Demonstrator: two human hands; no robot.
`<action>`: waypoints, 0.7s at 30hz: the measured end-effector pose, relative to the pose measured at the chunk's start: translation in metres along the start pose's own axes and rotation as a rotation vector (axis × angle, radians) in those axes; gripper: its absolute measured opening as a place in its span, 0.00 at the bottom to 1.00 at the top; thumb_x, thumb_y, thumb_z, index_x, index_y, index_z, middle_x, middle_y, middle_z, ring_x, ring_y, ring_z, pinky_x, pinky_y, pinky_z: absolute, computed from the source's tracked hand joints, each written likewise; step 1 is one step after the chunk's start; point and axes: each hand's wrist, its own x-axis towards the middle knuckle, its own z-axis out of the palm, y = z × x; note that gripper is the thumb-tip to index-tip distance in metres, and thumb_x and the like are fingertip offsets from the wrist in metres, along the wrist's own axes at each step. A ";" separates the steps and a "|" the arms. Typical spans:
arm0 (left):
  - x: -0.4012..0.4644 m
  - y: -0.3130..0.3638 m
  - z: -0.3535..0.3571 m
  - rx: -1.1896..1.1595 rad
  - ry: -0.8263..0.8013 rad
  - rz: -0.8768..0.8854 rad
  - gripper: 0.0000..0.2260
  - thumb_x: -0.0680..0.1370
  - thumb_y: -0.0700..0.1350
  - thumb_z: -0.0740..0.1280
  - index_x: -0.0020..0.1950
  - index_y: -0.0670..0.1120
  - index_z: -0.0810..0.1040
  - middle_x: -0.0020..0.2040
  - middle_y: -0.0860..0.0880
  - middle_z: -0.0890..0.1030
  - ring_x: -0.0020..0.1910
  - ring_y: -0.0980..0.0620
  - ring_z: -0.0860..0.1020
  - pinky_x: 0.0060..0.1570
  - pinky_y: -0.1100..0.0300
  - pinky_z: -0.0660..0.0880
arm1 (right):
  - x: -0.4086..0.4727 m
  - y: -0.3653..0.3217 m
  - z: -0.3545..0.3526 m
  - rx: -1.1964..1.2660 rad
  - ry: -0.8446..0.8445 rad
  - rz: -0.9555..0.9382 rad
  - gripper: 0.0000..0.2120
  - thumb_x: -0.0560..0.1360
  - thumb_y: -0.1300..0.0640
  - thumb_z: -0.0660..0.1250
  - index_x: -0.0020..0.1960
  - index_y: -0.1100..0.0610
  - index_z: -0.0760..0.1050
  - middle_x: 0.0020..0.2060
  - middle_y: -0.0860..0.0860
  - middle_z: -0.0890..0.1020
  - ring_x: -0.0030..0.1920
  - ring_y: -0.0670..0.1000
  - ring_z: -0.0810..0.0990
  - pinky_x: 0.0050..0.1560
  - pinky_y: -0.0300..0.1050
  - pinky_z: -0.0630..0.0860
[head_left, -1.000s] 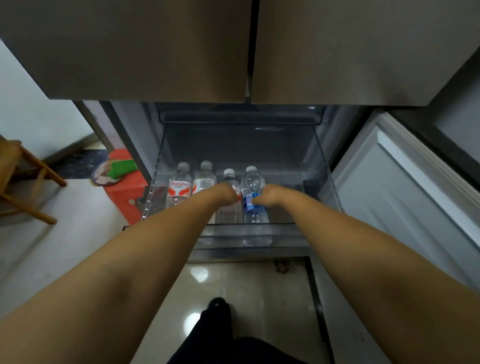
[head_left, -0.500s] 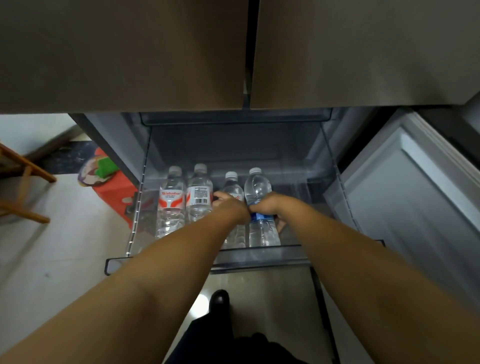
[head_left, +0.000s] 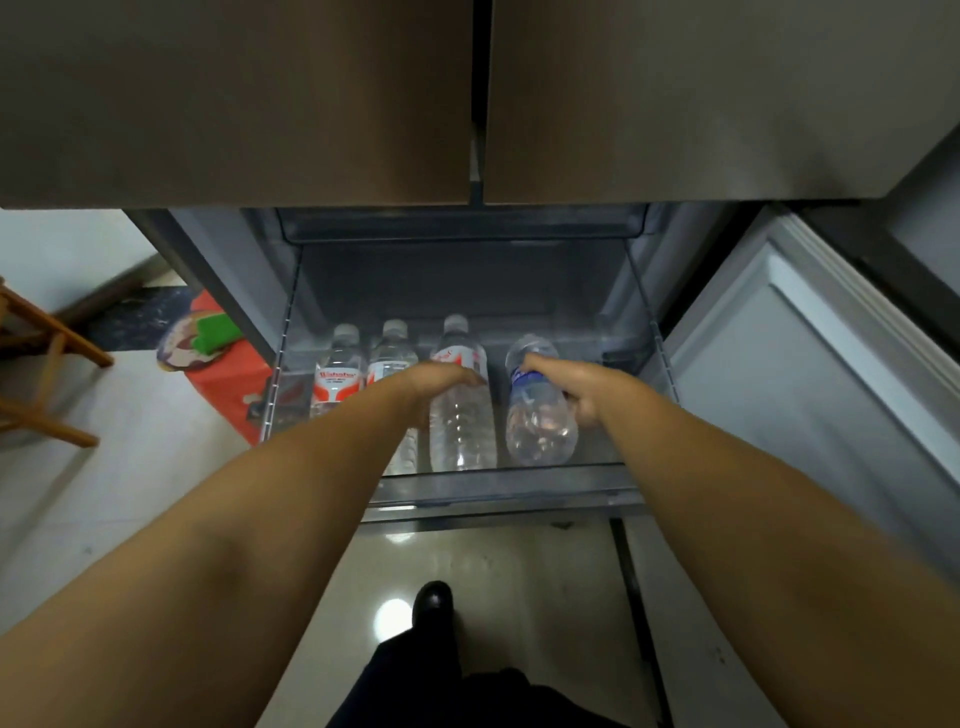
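Pale floor tiles (head_left: 119, 493) run under an open fridge, whose clear drawer (head_left: 498, 486) is pulled out below the closed upper doors (head_left: 234, 104). Left of the drawer are a wooden chair (head_left: 47, 353) and a red box (head_left: 228, 384).

At the drawer's left end a red-labelled bottle (head_left: 337, 374) stands upright, with a white-labelled bottle (head_left: 393, 353) just beside it. My left hand (head_left: 441, 382) curls over the shoulder of the third bottle (head_left: 460, 426), upright near the drawer's middle. Right of that, my right hand (head_left: 576, 384) grips the blue-labelled bottle (head_left: 540, 421), which is tilted with its base toward the drawer's front wall. I cannot tell whether that base touches the drawer floor.

I judge I'm mid-handling this pair, one bottle in each hand. Whether lifting out or setting straight, the next move calls for a firm hold on the slick plastic. The blue-labelled bottle must come upright without knocking its neighbour.
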 end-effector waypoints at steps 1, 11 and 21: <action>-0.014 0.005 0.000 -0.088 -0.021 0.024 0.29 0.67 0.47 0.75 0.65 0.41 0.72 0.49 0.42 0.81 0.46 0.43 0.81 0.51 0.47 0.79 | -0.005 -0.003 -0.006 0.074 -0.002 -0.015 0.12 0.75 0.52 0.68 0.47 0.62 0.76 0.30 0.56 0.82 0.27 0.52 0.82 0.31 0.44 0.81; -0.073 0.026 0.009 -0.587 -0.230 0.151 0.12 0.77 0.52 0.64 0.51 0.43 0.75 0.40 0.46 0.77 0.37 0.49 0.77 0.35 0.57 0.81 | -0.042 -0.008 -0.034 0.524 -0.088 -0.189 0.22 0.72 0.44 0.71 0.53 0.62 0.75 0.41 0.60 0.81 0.38 0.56 0.81 0.36 0.50 0.83; -0.110 0.003 0.037 -0.730 -0.325 0.232 0.22 0.74 0.55 0.69 0.60 0.42 0.75 0.46 0.43 0.79 0.43 0.47 0.79 0.53 0.52 0.76 | -0.092 0.027 -0.052 0.648 -0.140 -0.273 0.21 0.72 0.48 0.72 0.56 0.62 0.73 0.41 0.60 0.80 0.34 0.56 0.82 0.33 0.48 0.82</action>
